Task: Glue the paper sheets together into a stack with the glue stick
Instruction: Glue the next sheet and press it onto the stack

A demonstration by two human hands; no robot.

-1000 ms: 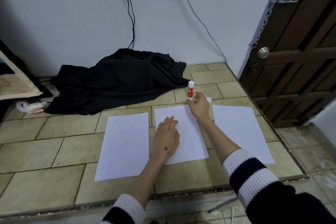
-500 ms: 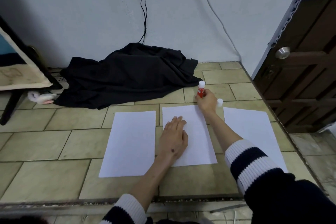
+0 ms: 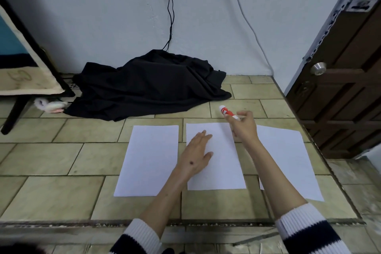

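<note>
Three white paper sheets lie side by side on the tiled floor: a left sheet (image 3: 148,159), a middle sheet (image 3: 222,163) and a right sheet (image 3: 288,156). My left hand (image 3: 195,154) lies flat on the middle sheet's left half, fingers straight. My right hand (image 3: 244,128) hovers over the middle sheet's far right corner and grips a red and white glue stick (image 3: 226,112), tilted with its white end pointing up and left. The stick's lower end is hidden in my fingers.
A crumpled black cloth (image 3: 148,86) lies on the tiles behind the sheets, against the wall. Cables (image 3: 170,10) hang down the wall. A dark wooden door (image 3: 346,80) stands at the right. A dark furniture leg (image 3: 14,113) stands at the far left.
My right hand has lifted the glue stick off the floor and tilted it from upright to slanted. The left hand has stayed on the middle sheet.
</note>
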